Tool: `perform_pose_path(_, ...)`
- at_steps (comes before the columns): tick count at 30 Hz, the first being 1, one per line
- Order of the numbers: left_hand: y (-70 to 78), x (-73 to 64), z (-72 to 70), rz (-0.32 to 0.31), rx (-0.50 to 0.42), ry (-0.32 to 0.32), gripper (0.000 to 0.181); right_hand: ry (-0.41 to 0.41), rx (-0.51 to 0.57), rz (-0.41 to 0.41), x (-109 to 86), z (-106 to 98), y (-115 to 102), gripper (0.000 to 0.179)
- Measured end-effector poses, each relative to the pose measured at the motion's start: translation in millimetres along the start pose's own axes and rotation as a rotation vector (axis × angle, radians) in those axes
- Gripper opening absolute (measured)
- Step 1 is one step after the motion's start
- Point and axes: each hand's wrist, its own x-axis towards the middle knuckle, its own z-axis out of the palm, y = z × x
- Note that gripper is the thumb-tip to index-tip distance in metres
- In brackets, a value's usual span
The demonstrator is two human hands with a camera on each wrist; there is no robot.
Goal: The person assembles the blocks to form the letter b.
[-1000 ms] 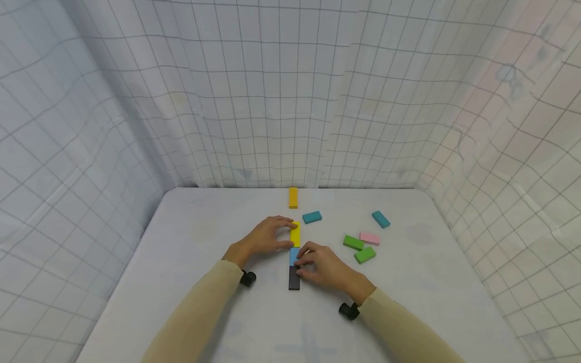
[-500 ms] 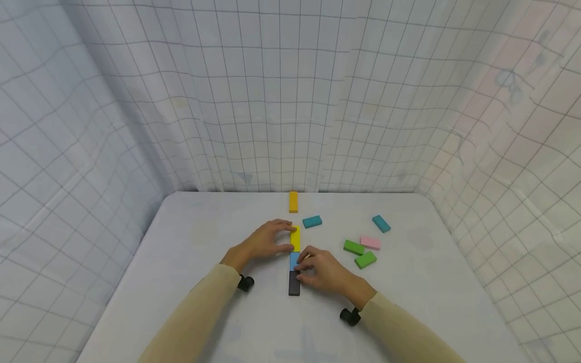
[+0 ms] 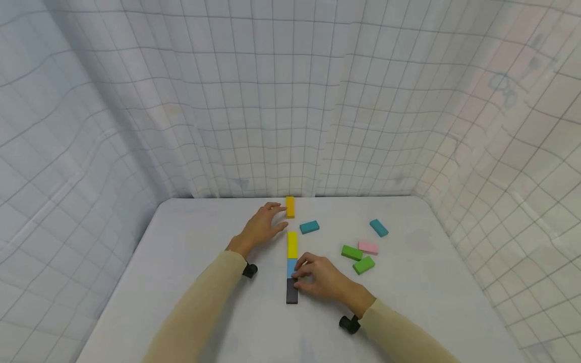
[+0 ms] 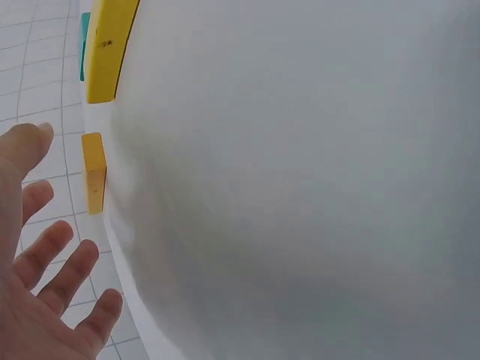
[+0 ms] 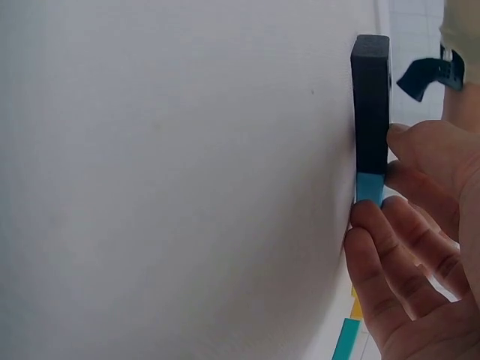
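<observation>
A row of flat blocks runs away from me in the head view: a black block (image 3: 292,292) nearest, then a light blue block (image 3: 290,264), then a yellow block (image 3: 292,245). My right hand (image 3: 322,276) rests at the row's right side, its thumb against the black block and its bent fingers at the light blue block (image 5: 369,189). Farther back lies an orange-yellow block (image 3: 290,207), apart from the row. My left hand (image 3: 260,227) is just left of it, fingers spread; the left wrist view shows nothing between them and a gap to the orange-yellow block (image 4: 94,172).
A teal block (image 3: 309,227) lies right of the row's far end. Farther right are two green blocks, one (image 3: 352,252) behind the other (image 3: 364,265), a pink block (image 3: 368,247) and another teal block (image 3: 379,228). Gridded curtains (image 3: 272,101) surround the white table (image 3: 199,227).
My left hand has left the yellow block and moved away from me to beside the orange-yellow block. The right hand stays at the black and light blue blocks. The head view has tilted slightly.
</observation>
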Motion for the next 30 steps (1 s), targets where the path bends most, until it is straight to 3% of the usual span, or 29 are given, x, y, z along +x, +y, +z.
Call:
perform_pose_path(2,-5.1,9.6,3.9,-0.005,0.009,0.005,0.061,-0.006,0.005,0.008,-0.7,1,-1,0.021)
perform_pose_path(9,-58.5,51.1,47.4,0.039,0.107,0.004,0.061,-0.005,-0.011,-0.021,-1.1,2,-3,0.020)
perform_pose_path(11,-59.6,53.8,48.9,0.039,0.098,-0.005,0.058,0.002,-0.016,-0.029,-0.9,2,-2,0.020)
perform_pose_path(18,-31.5,42.2,33.2,0.030,0.018,0.021,0.032,0.007,-0.014,-0.039,-1.1,0,1,0.020)
perform_pose_path(20,-24.4,39.7,27.8,0.016,-0.023,0.003,0.028,0.004,-0.014,-0.044,-1.1,0,1,0.020)
perform_pose_path(25,-1.9,29.4,8.6,0.024,-0.063,-0.056,0.025,-0.009,-0.001,-0.035,-1.2,-1,1,0.020)
perform_pose_path(30,7.1,30.2,3.7,0.030,-0.020,-0.083,0.035,-0.003,-0.001,-0.046,-0.7,-2,0,0.020)
